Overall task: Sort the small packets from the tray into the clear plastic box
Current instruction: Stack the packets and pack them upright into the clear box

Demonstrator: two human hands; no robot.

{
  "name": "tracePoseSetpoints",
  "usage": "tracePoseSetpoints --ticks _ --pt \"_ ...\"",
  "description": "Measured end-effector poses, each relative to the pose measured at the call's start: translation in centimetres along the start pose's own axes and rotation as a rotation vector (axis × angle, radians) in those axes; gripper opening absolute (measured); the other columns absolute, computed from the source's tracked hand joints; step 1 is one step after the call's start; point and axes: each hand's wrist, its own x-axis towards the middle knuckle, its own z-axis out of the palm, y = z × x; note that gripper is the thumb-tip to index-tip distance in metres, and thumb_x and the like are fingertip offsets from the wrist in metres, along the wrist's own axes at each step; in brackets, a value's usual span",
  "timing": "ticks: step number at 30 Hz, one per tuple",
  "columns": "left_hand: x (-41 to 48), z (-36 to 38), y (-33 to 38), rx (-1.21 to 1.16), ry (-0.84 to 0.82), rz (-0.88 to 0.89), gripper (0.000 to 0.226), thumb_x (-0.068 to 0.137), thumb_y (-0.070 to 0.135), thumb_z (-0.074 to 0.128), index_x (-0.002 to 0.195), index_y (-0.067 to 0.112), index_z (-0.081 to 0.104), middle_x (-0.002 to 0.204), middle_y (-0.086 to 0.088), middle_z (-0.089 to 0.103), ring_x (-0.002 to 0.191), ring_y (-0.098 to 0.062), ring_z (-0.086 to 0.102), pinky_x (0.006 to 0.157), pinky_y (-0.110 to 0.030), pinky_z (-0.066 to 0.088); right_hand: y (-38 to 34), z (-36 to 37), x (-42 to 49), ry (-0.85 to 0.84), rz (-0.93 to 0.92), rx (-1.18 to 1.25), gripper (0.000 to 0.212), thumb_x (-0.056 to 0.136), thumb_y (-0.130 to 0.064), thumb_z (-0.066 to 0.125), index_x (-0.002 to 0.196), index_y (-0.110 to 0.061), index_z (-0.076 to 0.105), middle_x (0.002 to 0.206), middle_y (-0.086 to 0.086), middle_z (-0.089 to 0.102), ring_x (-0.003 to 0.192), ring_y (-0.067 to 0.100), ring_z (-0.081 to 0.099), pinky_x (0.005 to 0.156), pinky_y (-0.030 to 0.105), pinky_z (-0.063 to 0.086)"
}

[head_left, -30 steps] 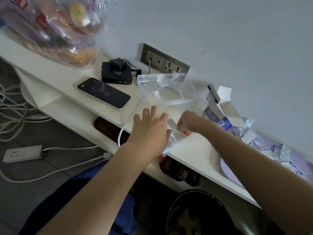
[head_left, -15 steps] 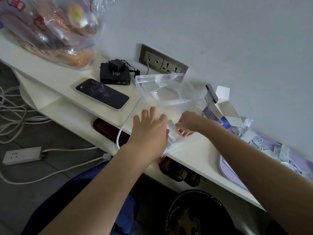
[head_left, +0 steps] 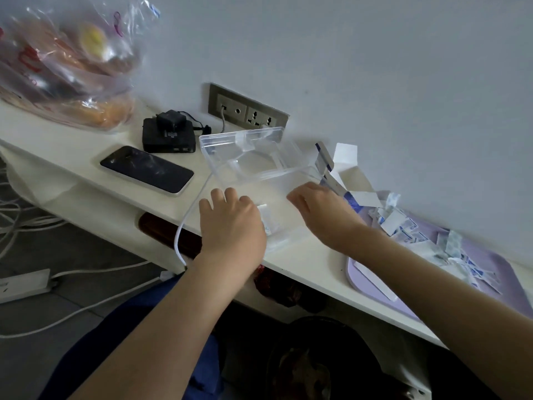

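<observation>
The clear plastic box (head_left: 291,180) stands mid-shelf with its lid (head_left: 242,148) tipped up behind it. My left hand (head_left: 230,223) lies palm down on the box's near left corner, fingers curled over the wall, steadying it. A small white packet (head_left: 267,222) lies in the box right beside that hand. My right hand (head_left: 320,210) hovers over the box's right side, fingers slightly apart, with nothing visible in it. The lilac tray (head_left: 372,287) sits at the right under my right forearm, with several blue-and-white packets (head_left: 409,233) heaped on it.
A torn-open blue and white carton (head_left: 343,171) stands between box and tray. Left of the box lie a phone (head_left: 147,170), a black adapter (head_left: 168,134) and a bag of bread (head_left: 72,73). A white cable (head_left: 187,223) hangs over the shelf edge. A dark bin (head_left: 317,365) sits below.
My right hand has let go of the packet it held at the box and drawn back to the right. The packet now lies in the box. My left hand stays put.
</observation>
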Motion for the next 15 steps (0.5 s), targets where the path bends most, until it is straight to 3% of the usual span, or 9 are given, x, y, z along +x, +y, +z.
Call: tracePoseSetpoints --ticks 3,5,8,11,15 --pt "-0.6 0.0 1.6 0.043 0.030 0.016 0.018 0.096 0.024 0.038 0.104 0.014 0.051 0.119 -0.006 0.045 0.116 -0.027 0.037 0.096 -0.036 0.029 2.2 0.3 -3.1 0.221 -0.110 0.018 0.027 0.096 -0.020 0.041 0.097 -0.009 0.066 0.101 0.005 0.063 0.094 0.023 0.057 0.080 0.026 0.039" --pt "-0.9 0.3 2.9 0.042 0.056 0.062 0.022 0.096 0.026 0.037 0.109 0.014 0.050 0.118 -0.005 0.046 0.115 -0.026 0.039 0.095 -0.035 0.029 3.6 0.2 -5.3 0.256 -0.125 -0.006 0.031 0.092 -0.024 0.039 0.098 -0.010 0.066 0.100 0.004 0.063 0.092 0.019 0.055 0.081 0.022 0.039" --pt "-1.4 0.8 5.5 0.013 0.090 0.152 0.024 0.097 0.027 0.035 0.111 0.014 0.049 0.115 -0.004 0.051 0.113 -0.026 0.042 0.093 -0.036 0.031 5.7 0.2 -8.5 0.223 -0.141 -0.051 0.031 0.091 -0.023 0.039 0.097 -0.010 0.067 0.095 0.005 0.064 0.083 0.024 0.062 0.074 0.032 0.050" --pt "-1.8 1.6 8.1 0.031 0.048 0.215 0.024 0.097 0.024 0.035 0.114 0.013 0.048 0.119 -0.007 0.048 0.115 -0.027 0.041 0.094 -0.037 0.030 8.8 0.8 -10.6 0.150 -0.096 -0.101 0.026 0.090 -0.020 0.043 0.095 -0.012 0.068 0.092 0.005 0.064 0.078 0.026 0.063 0.067 0.032 0.052" --pt "-2.3 3.0 11.3 0.074 0.027 0.309 0.024 0.096 0.025 0.040 0.116 0.014 0.047 0.124 -0.008 0.042 0.118 -0.029 0.037 0.097 -0.038 0.029 13.0 1.8 -13.3 0.088 0.132 -0.094 0.027 0.087 -0.023 0.055 0.110 -0.011 0.064 0.106 0.009 0.062 0.091 0.032 0.063 0.078 0.041 0.054"
